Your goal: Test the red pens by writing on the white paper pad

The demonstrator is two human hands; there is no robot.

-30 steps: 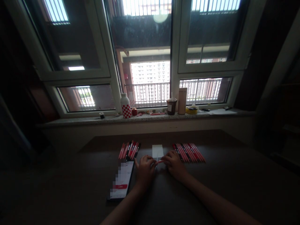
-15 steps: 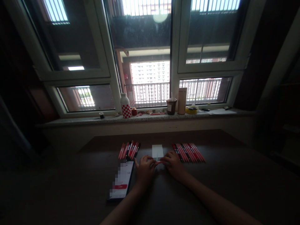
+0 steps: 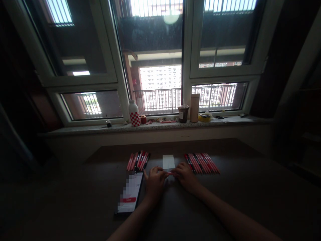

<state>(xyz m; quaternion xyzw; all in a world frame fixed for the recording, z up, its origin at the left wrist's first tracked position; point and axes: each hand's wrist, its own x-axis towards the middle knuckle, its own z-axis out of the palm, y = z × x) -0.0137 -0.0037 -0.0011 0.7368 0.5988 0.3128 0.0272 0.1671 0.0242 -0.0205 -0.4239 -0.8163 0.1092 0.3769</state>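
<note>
My left hand (image 3: 154, 182) and my right hand (image 3: 187, 175) meet at the middle of the table. Between their fingertips they pinch a slim pink pen (image 3: 171, 173), lying crosswise; the fingers cover both of its ends. A thin pale strip (image 3: 168, 170) shows at the pen, too small to make out clearly. Just beyond the fingers lies a small white rectangular sheet (image 3: 168, 161). Several pink, red and black pens (image 3: 138, 161) lie in a row left of it. Another row of similar pens (image 3: 202, 163) is close to the right hand.
A phone (image 3: 130, 194) with a lit screen lies beside my left forearm on the dark table (image 3: 225, 201). Behind the table, the windowsill (image 3: 160, 126) holds a checkered bottle (image 3: 134, 113), a drink cup (image 3: 183, 113), a tan cylinder (image 3: 194, 107) and yellow tape (image 3: 204, 117).
Both hands stay in nearly the same place, still on the pen. Only slight finger movement shows around it.
</note>
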